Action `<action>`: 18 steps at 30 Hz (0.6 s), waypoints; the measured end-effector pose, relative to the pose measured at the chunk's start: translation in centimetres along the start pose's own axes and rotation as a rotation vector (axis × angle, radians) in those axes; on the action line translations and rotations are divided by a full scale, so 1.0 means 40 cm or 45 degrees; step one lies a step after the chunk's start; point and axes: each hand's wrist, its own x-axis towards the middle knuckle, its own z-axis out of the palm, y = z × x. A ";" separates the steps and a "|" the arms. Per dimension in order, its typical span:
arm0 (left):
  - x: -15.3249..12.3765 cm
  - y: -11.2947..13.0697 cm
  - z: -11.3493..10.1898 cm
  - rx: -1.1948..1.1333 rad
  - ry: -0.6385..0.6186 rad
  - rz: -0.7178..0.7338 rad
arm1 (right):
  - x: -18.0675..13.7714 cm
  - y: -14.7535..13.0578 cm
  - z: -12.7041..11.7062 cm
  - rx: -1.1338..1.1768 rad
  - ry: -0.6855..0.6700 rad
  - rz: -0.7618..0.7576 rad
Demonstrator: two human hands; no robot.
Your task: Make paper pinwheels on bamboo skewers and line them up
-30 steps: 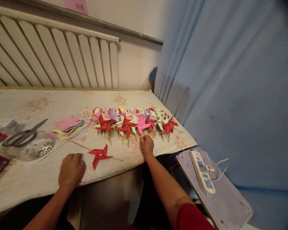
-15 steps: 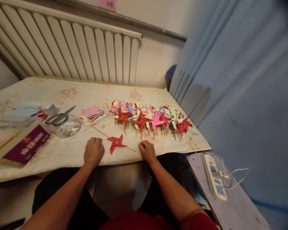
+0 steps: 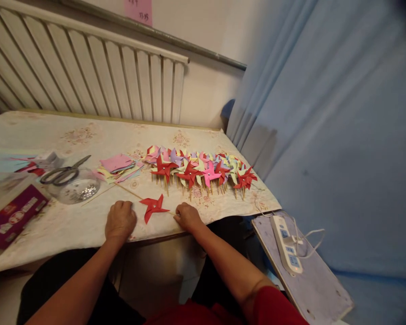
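Observation:
A red paper pinwheel with a shiny pin at its centre lies near the table's front edge. Its thin wooden stick shows on both sides of the blades. My right hand pinches the stick's short end, just right of the blades. To the left of the pinwheel my left hand rests on the cloth, apart from the blades. Its fingers are curled under, so anything inside is hidden. Behind the pinwheel stands a cluster of finished pinwheels in several colours.
Left of the cluster lie paper squares. Scissors rest across a clear dish of small metal pins. A purple box stands at the left front. A power strip lies on a low board beside the blue curtain.
My right hand has moved left to the pinwheel's stick end and closed on it. The left hand stays beside the pinwheel. The whole view has shifted slightly.

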 end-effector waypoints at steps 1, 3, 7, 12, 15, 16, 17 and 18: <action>0.001 -0.001 0.001 0.000 -0.004 0.004 | 0.001 -0.003 -0.001 -0.024 -0.017 -0.004; 0.002 -0.002 0.001 0.002 -0.015 0.014 | 0.003 -0.008 -0.005 -0.067 -0.045 -0.010; 0.005 -0.005 0.001 0.025 -0.016 0.018 | 0.004 -0.012 -0.009 -0.117 -0.056 -0.028; 0.010 -0.010 0.005 0.055 -0.022 0.053 | -0.003 0.001 -0.005 -0.036 0.000 -0.050; 0.012 -0.015 0.012 0.073 0.007 0.075 | -0.013 0.018 -0.015 0.082 0.058 -0.055; 0.013 -0.017 0.015 0.075 0.015 0.080 | -0.016 0.026 -0.022 0.123 0.081 -0.064; 0.014 -0.018 0.017 0.076 0.021 0.086 | -0.020 0.034 -0.029 0.162 0.107 -0.076; 0.014 -0.019 0.018 0.074 0.025 0.096 | -0.023 0.044 -0.037 0.200 0.140 -0.089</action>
